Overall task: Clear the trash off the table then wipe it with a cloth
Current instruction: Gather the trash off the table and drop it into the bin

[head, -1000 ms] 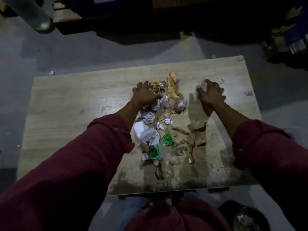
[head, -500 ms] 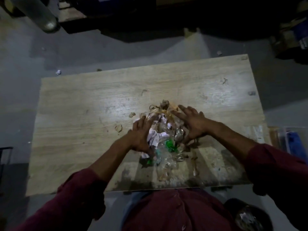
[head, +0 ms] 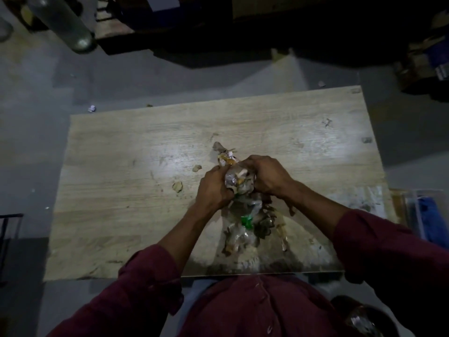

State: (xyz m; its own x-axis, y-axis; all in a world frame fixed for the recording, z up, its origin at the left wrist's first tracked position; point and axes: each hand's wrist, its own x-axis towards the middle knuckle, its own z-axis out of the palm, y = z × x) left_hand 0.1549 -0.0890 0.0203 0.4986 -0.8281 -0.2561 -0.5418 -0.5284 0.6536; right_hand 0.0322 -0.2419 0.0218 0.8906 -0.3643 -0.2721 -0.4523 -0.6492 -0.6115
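Moved: both hands closed inward since a second ago, bunching spread litter | trash pile (head: 245, 215): on desk (head: 121, 190) near edge, long axis front-to-back | left hand (head: 215, 188), right hand (head: 268, 176): grip clenched round crumpled wrappers (head: 237, 181) | stray scraps (head: 177, 186): left of pile.

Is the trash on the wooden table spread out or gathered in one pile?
Mostly gathered: the left hand and right hand grip a bunched pile of paper and plastic trash; two small brown scraps lie apart.
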